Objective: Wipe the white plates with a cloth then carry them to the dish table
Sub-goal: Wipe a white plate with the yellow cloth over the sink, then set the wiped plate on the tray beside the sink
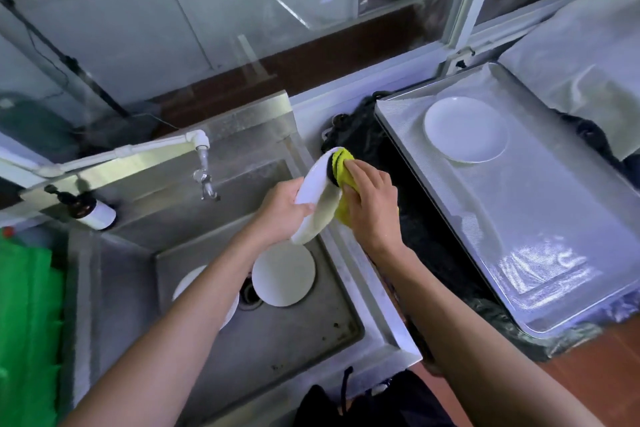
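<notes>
A round white ceramic plate (317, 198) is held tilted on edge above the steel sink (311, 333), its long axis running near-left to far-right. The left hand (280, 208) pinches its left rim; the right hand (372, 204), curled around a yellow microfibre cloth (343, 172), presses it on the plate's right face. Two more white plates (284, 274) lie in the sink. Right, on the bench, one white plate (465, 128) sits on a metal tray (554, 253); the right hand is nearer it. No readable writing.

- Single head-worn view, wide-angle, looking forward and steeply down.
- Close range: forearms enter from 6 o'clock; hands (332, 204) sit near centre.
- Sink (277, 340) at 7 o'clock, tray (554, 218) at 3 o'clock.
</notes>
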`<state>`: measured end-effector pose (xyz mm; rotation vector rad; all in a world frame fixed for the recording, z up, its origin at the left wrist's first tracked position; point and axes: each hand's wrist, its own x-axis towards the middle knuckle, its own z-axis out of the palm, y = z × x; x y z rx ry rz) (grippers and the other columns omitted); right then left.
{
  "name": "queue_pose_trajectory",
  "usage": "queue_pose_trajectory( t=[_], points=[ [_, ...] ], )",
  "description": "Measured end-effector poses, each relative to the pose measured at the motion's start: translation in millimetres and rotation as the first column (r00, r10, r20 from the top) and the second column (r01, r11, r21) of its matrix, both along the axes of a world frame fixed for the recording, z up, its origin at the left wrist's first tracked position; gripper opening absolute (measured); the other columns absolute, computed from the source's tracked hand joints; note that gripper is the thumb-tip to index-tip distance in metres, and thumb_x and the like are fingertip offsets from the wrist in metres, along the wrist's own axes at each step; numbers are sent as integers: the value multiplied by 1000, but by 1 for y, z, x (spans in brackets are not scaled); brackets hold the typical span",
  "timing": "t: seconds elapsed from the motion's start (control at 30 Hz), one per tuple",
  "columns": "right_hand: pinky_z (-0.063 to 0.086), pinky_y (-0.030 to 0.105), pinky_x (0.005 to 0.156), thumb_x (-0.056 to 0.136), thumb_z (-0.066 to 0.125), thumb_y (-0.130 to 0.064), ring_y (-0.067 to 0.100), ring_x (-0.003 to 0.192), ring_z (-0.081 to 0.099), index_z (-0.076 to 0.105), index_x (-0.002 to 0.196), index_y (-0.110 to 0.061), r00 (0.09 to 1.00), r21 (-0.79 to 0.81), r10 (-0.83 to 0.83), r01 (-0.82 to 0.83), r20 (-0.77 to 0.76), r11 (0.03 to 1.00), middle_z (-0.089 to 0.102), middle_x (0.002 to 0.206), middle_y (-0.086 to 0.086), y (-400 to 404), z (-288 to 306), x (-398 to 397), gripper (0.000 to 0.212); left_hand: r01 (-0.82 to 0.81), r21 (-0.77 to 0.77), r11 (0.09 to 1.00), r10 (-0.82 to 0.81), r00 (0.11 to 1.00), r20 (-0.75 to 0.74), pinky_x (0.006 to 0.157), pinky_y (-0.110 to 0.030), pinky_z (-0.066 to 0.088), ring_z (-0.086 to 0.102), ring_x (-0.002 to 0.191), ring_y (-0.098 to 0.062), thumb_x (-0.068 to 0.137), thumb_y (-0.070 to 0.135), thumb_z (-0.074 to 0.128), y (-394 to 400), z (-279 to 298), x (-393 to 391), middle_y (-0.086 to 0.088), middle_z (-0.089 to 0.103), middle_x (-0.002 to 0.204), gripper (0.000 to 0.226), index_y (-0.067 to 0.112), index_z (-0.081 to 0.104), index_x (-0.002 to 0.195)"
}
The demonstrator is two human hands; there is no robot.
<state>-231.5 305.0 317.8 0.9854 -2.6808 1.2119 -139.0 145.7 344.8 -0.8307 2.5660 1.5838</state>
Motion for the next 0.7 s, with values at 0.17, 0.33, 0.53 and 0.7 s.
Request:
queue_pose_trajectory(
  t=[0.17,0.33,0.53,0.7],
  points=[
    [40,46,95,98,56,-11,29,118,49,56,140,-20,997,16,-69,70,-26,997,55,144,-2,50,-2,-45,43,163,-369,915,-150,987,65,70,-38,52,64,86,-35,88,18,54,18,9,-64,-1,65,88,25,36,57,105],
    [43,47,91,96,61,-13,34,115,52,60,136,-20,984,43,-168,170,-53,984,59,138,-1,108,-5,-89,40,251,-668,700,-232,965,119,58,-37,50,61,75,-32,93,12,48,56,20,-134,-8,66,97,56,51,44,132],
    [40,46,87,95,59,-10,35,112,52,60,135,-20,965,75,-262,263,-24,962,59,139,-1,168,-16,-120,42,311,-836,451,-378,916,137,58,-37,38,64,75,-37,85,2,49,112,20,-203,2,47,67,63,38,53,137],
    [39,46,88,93,60,-5,34,113,51,61,134,-20,942,94,-333,328,42,940,60,138,-2,204,-31,-135,43,449,-819,358,-456,849,266,65,-35,35,63,84,-38,85,0,47,152,0,-258,-11,64,90,65,32,49,142]
  ],
)
